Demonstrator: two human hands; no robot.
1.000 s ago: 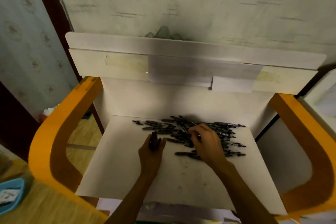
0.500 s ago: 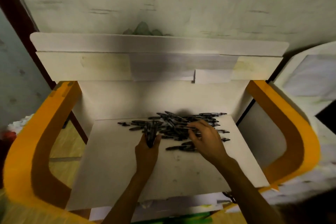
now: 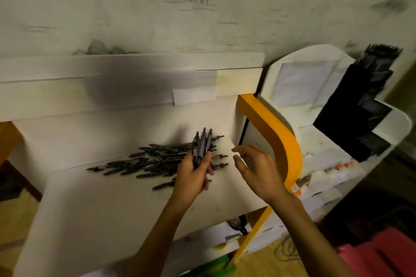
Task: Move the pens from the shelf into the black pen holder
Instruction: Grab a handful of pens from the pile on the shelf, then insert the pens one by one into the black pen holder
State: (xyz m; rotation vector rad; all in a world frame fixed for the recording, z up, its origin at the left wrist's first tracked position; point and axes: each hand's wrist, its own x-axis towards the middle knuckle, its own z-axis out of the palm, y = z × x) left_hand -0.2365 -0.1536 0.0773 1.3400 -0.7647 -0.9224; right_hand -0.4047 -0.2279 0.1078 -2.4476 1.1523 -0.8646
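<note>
The front part of the white shelf [image 3: 117,204] is left bare, while its back is covered by the heap of pens [image 3: 157,162]. The way rightward to the black pen holder [image 3: 358,117] is crossed by the orange side panel [image 3: 279,141].

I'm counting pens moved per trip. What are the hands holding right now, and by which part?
The left hand grips a small bundle of pens around their lower ends, the other ends sticking upward. The right hand is open and holds nothing.
</note>
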